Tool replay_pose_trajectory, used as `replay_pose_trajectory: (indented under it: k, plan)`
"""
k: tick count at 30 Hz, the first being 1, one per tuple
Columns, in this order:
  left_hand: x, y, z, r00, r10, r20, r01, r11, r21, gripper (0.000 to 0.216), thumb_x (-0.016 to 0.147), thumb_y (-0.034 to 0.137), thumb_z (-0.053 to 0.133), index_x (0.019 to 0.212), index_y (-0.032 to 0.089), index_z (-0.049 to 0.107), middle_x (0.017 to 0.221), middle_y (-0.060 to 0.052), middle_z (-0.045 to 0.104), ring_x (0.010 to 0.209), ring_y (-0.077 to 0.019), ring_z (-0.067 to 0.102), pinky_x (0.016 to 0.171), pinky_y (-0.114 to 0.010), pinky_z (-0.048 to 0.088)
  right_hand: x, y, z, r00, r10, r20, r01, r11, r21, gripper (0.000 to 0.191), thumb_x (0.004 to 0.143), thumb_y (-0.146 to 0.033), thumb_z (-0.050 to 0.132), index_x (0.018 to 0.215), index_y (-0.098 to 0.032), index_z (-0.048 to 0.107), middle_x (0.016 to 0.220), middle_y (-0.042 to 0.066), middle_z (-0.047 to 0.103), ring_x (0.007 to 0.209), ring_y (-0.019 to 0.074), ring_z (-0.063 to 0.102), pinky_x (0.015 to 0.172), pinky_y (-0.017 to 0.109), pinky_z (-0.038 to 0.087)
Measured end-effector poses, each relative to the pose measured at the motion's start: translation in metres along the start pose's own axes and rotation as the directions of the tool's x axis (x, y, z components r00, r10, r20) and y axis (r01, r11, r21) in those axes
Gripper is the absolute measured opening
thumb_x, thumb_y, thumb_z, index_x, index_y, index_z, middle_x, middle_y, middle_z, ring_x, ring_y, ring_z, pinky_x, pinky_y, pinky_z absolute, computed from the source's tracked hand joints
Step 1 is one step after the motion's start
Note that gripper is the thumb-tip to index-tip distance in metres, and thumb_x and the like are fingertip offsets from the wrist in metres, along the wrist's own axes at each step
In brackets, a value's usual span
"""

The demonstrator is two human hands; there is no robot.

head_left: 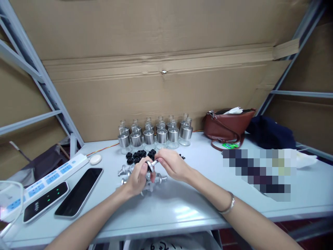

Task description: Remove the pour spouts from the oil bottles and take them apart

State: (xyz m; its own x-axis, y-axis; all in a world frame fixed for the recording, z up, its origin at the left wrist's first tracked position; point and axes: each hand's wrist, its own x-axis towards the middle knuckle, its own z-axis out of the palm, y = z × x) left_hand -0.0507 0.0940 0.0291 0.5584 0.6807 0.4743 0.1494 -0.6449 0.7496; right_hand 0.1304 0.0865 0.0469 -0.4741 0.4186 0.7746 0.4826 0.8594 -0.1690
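My left hand (138, 177) is closed on a silver pourer spout (150, 166) with a round disc base, tilted so its narrow stem points up and right. The fingers of my right hand (173, 164) are pinched together at the tip of that stem; what they hold is too small to make out. Under and around my left hand lie several more silver spouts (161, 179), partly hidden. Just behind the hands is a cluster of black ribbed stoppers (136, 157). A few tiny black pieces (182, 157) show beyond my right hand.
Two rows of glass bottles with metal sleeves (149, 136) stand against the cardboard wall (161, 93). To the left lie a power strip (52, 178), a phone (79, 192) and a black-faced device (46, 201). A brown bag (226, 126) and dark cloth (270, 133) lie right.
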Motion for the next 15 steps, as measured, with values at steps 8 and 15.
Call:
replay_pose_trajectory:
  k: [8, 15]
  plan:
    - [-0.004, 0.008, 0.006, 0.991, -0.134, -0.021, 0.123, 0.951, -0.282, 0.052, 0.094, 0.057, 0.008, 0.081, 0.02, 0.044, 0.054, 0.0, 0.056, 0.058, -0.018, 0.052, 0.069, -0.033, 0.043, -0.001, -0.003, 0.004, 0.991, 0.123, -0.044, -0.114, 0.978, 0.175, 0.033, 0.103, -0.037, 0.026, 0.09, -0.018, 0.049, 0.074, 0.002, 0.056, 0.065, 0.0139, 0.052, 0.06, 0.024, 0.04]
    - [0.001, -0.008, -0.001, 0.856, 0.514, -0.054, -0.436, 0.774, 0.459, 0.034, 0.093, 0.052, 0.04, 0.106, 0.021, 0.041, 0.075, -0.002, 0.062, 0.066, -0.0183, 0.057, 0.069, -0.035, 0.044, 0.001, -0.003, 0.003, 0.995, 0.079, -0.067, -0.082, 0.995, -0.047, 0.039, 0.104, -0.034, 0.019, 0.083, -0.018, 0.047, 0.067, 0.002, 0.054, 0.058, 0.0142, 0.048, 0.057, 0.024, 0.036]
